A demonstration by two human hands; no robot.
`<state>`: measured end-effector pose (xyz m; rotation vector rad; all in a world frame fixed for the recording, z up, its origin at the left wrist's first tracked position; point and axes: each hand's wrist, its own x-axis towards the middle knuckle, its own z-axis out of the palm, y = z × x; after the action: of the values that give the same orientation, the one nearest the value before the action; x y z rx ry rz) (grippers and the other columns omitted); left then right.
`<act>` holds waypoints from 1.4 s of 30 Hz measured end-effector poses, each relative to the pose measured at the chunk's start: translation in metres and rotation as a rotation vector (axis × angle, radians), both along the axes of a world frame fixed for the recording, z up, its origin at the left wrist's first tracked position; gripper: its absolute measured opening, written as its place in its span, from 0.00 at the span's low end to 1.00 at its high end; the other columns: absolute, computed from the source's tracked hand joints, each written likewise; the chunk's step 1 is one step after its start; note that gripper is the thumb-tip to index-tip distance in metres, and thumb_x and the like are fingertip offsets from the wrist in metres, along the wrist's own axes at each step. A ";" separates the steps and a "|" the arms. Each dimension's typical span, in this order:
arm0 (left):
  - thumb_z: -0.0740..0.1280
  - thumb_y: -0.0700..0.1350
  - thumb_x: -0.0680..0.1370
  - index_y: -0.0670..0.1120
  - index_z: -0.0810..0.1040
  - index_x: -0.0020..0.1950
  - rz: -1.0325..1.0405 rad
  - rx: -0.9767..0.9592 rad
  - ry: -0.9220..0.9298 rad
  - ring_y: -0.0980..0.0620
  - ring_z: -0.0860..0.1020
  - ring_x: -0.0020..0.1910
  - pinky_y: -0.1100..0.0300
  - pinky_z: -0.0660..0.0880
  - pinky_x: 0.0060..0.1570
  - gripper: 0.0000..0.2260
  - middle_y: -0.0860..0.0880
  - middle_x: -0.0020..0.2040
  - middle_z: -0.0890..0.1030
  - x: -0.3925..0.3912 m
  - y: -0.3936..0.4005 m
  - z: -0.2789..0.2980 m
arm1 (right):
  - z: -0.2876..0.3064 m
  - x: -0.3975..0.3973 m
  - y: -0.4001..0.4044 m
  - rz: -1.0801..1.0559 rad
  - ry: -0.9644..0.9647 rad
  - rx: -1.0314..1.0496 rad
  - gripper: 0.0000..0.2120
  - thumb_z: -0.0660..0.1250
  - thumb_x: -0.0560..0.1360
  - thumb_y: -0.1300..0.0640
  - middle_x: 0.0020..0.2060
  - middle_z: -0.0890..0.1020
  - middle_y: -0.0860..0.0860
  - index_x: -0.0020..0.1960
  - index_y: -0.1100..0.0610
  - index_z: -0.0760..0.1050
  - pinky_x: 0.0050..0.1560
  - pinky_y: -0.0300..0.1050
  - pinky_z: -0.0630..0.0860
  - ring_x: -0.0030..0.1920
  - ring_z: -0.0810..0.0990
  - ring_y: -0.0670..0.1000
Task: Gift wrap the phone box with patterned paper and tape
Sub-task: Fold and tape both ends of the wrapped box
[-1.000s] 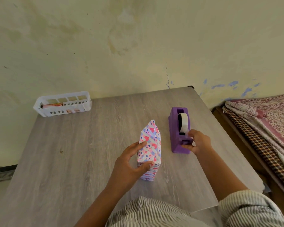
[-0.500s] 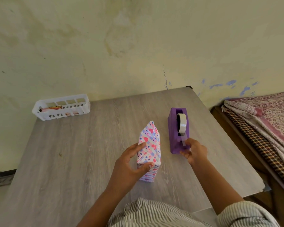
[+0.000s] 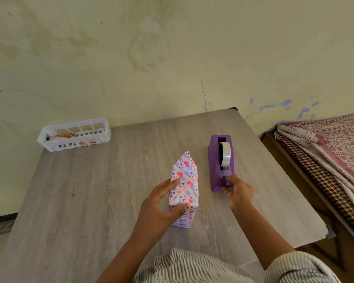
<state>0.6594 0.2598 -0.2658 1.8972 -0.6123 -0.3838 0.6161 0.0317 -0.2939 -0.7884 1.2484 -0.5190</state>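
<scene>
Two hands at work over a grey wood-grain table [image 3: 90, 201], seen from the head camera. Stood on its long edge near the middle of the table: the box [image 3: 185, 186], already covered in white paper with pink and blue hearts, far end folded to a point. Clasped at the near end by the left hand [image 3: 161, 207]: thumb pressed across the near face, fingers spread along the left side, index tip up near the top edge. Just right of the box, not touching it, lay a purple dispenser [image 3: 221, 164], long axis running away from the person, with a roll of clear tape [image 3: 225, 154] seated in its slot. Reached to the dispenser's near end with the right hand [image 3: 239, 193]: thumb and forefinger closed in a pinch on the loose strip of tape at the cutter, remaining fingers curled under. Hard to tell how much strip had been drawn out, being clear and thin.

At the far left corner against the wall sat a white basket [image 3: 73, 136] with slotted sides, some pink printed packets inside. Off the right edge of the table, a bed [image 3: 325, 152] with a checked mattress and folded patterned cloth on top. Along the bottom edge, striped sleeves [image 3: 294, 268] and shirt, both forearms bare.
</scene>
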 end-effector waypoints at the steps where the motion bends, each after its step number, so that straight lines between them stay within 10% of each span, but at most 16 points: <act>1: 0.71 0.58 0.66 0.60 0.71 0.65 0.001 -0.002 0.001 0.75 0.65 0.62 0.83 0.61 0.52 0.28 0.66 0.65 0.68 0.000 0.000 0.000 | -0.003 0.000 0.000 0.001 0.000 -0.001 0.20 0.67 0.73 0.68 0.61 0.74 0.68 0.62 0.75 0.68 0.59 0.56 0.76 0.61 0.75 0.64; 7: 0.72 0.56 0.66 0.61 0.71 0.64 0.010 -0.007 -0.001 0.75 0.65 0.62 0.83 0.60 0.52 0.27 0.66 0.65 0.68 0.000 0.001 0.000 | -0.012 -0.003 0.001 0.056 0.088 -0.107 0.06 0.68 0.73 0.67 0.44 0.74 0.73 0.41 0.69 0.74 0.50 0.55 0.79 0.43 0.79 0.59; 10: 0.72 0.56 0.66 0.62 0.71 0.64 0.011 -0.005 -0.001 0.74 0.65 0.62 0.83 0.61 0.52 0.27 0.67 0.65 0.68 0.000 0.001 0.000 | -0.020 -0.002 0.002 0.122 0.185 -0.253 0.14 0.68 0.74 0.63 0.30 0.73 0.58 0.31 0.59 0.69 0.37 0.48 0.74 0.34 0.72 0.54; 24: 0.71 0.59 0.65 0.61 0.71 0.65 0.011 0.005 -0.001 0.78 0.64 0.60 0.84 0.62 0.51 0.28 0.68 0.64 0.67 0.000 0.002 0.001 | -0.045 -0.023 0.007 0.185 0.416 -0.342 0.05 0.66 0.74 0.63 0.36 0.79 0.60 0.41 0.62 0.77 0.39 0.50 0.73 0.36 0.75 0.54; 34: 0.71 0.58 0.65 0.59 0.72 0.66 0.027 0.006 0.015 0.74 0.65 0.62 0.83 0.62 0.52 0.29 0.66 0.65 0.69 -0.002 0.001 0.001 | 0.072 -0.020 0.059 0.727 0.027 -0.987 0.15 0.70 0.72 0.63 0.37 0.81 0.44 0.55 0.48 0.75 0.40 0.34 0.74 0.39 0.79 0.42; 42: 0.74 0.52 0.69 0.64 0.67 0.61 0.048 0.070 -0.029 0.76 0.68 0.56 0.84 0.62 0.50 0.25 0.67 0.62 0.68 -0.002 -0.001 0.004 | 0.106 -0.015 0.089 1.125 0.074 -1.025 0.15 0.70 0.73 0.60 0.36 0.77 0.36 0.35 0.42 0.74 0.41 0.26 0.69 0.44 0.76 0.37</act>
<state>0.6577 0.2584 -0.2619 1.9839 -0.5776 -0.3513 0.6013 0.1208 -0.1878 -2.1793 0.3492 -0.1405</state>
